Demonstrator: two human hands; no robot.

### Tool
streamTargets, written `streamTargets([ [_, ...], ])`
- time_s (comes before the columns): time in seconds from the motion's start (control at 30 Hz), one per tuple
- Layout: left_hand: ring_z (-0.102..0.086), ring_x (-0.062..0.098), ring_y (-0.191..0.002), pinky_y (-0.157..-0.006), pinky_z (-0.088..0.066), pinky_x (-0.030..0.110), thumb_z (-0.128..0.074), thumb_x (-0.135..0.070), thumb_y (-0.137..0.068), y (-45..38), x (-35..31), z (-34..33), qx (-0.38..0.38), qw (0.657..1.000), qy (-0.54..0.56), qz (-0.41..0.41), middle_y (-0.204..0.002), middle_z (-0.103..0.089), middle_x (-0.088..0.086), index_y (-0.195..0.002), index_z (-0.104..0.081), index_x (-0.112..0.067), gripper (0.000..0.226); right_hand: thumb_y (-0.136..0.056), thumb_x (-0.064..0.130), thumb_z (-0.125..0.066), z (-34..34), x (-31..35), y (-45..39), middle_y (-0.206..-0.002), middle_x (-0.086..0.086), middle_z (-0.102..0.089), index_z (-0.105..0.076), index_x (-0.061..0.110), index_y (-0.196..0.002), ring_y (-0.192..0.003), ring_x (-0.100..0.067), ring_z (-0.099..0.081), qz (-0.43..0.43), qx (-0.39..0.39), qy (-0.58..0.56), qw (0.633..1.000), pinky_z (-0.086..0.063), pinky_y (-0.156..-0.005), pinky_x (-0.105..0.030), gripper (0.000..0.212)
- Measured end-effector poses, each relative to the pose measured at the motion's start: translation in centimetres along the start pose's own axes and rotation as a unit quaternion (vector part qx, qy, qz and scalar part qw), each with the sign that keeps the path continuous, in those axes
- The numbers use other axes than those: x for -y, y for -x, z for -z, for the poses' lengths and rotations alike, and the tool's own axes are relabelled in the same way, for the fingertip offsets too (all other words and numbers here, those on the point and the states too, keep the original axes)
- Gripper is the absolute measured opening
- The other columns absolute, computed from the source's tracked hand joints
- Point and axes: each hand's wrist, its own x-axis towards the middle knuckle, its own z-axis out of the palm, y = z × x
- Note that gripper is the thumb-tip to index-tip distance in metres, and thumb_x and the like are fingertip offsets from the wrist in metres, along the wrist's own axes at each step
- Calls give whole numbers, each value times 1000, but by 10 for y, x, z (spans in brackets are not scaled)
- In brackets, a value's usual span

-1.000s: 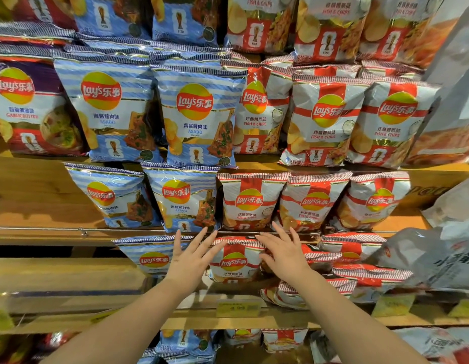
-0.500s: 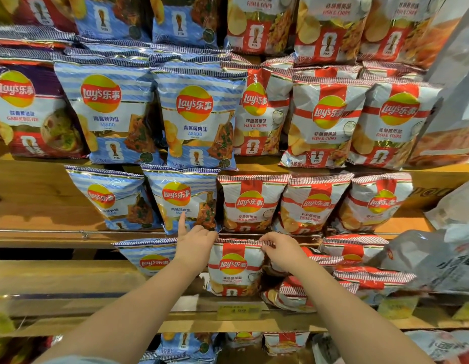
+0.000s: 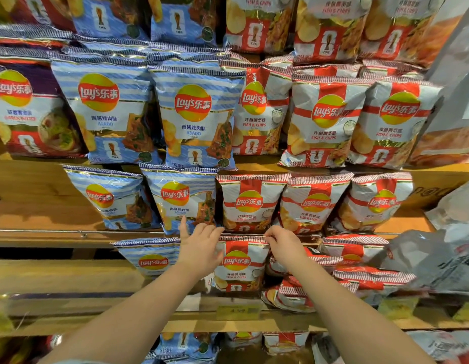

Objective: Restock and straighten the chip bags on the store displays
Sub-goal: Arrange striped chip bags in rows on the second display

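A red and white fish and chips bag [image 3: 238, 266] stands upright on the third wooden shelf [image 3: 57, 277]. My left hand [image 3: 200, 248] grips its top left corner, index finger sticking up. My right hand [image 3: 284, 245] pinches the top right corner. Right of it, several red bags [image 3: 354, 269] lie toppled in a heap. A blue asado bag [image 3: 149, 256] stands just left of my left hand.
Above, a shelf [image 3: 39, 206] with a wire rail holds two blue and three red bags upright. Larger bags fill the higher shelf. A grey plastic sack [image 3: 438, 258] hangs at the right. A yellow price tag [image 3: 237, 310] sits on the shelf edge below.
Both hands went from spread open in front of the red bag to closed on its top corners. The bag now stands a little straighter.
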Motion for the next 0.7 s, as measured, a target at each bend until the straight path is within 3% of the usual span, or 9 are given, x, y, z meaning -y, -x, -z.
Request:
streamTargets([
  [0.07, -67, 14, -87, -111, 13, 54, -85, -47, -52, 0, 1, -3, 16, 1000, -5, 2, -84, -68, -11, -96, -72, -26, 50, -99, 20, -47, -1, -1, -1, -106, -2, -63, -61, 14, -106, -101, -20, -57, 5, -25, 3, 1000, -47, -85, -32, 17],
  [0.2, -67, 21, -85, -101, -18, 55, -94, -30, -37, 0, -1, -6, -14, 1000, 11, 5, -87, -67, -3, -93, -73, -20, 61, -99, 21, -46, -3, -7, -1, -107, -2, -64, -61, 16, -108, -99, -19, -57, 10, -40, 16, 999, -48, -83, -32, 18],
  [0.27, -63, 22, -91, -97, -23, 53, -93, -29, -36, 2, -3, -3, -14, 1000, 16, -2, -93, -66, -1, -94, -72, -20, 63, -98, 23, -48, -1, -10, -1, -112, -1, -64, -61, 19, -113, -103, -18, -57, 1, -37, 16, 999, -48, -86, -31, 20],
  [0.4, -45, 21, -110, -100, -19, 54, -92, -40, -36, 6, -8, -2, -4, 999, 42, -23, -111, -61, 3, -106, -64, -20, 78, -95, 33, -53, 6, -15, 3, -131, 2, -55, -52, 21, -133, -124, -17, -47, 20, -37, 42, 998, -39, -104, -33, 40],
  [0.5, -40, 22, -123, -107, -6, 55, -87, -53, -44, 8, -20, 6, 6, 997, 58, -54, -127, -54, 3, -120, -53, -25, 88, -94, 39, -53, 13, -16, 12, -138, 3, -49, -44, 21, -140, -131, -16, -39, 45, -58, 61, 995, -32, -110, -33, 50],
  [0.6, -35, 22, -130, -108, -1, 56, -85, -53, -49, 7, -38, 19, 3, 995, 48, -84, -134, -54, 3, -118, -62, -28, 78, -94, 36, -54, 20, -20, 24, -138, 0, -50, -47, 17, -139, -133, -19, -39, 80, -111, 44, 990, -30, -111, -35, 49],
  [0.7, -35, 20, -132, -108, -3, 58, -86, -41, -55, 10, -56, 23, 2, 992, 39, -118, -135, -55, 2, -113, -66, -28, 63, -95, 39, -45, 24, -31, 52, -143, 1, -45, -48, 17, -138, -139, -20, -32, 86, -161, 31, 983, -22, -115, -38, 48],
])
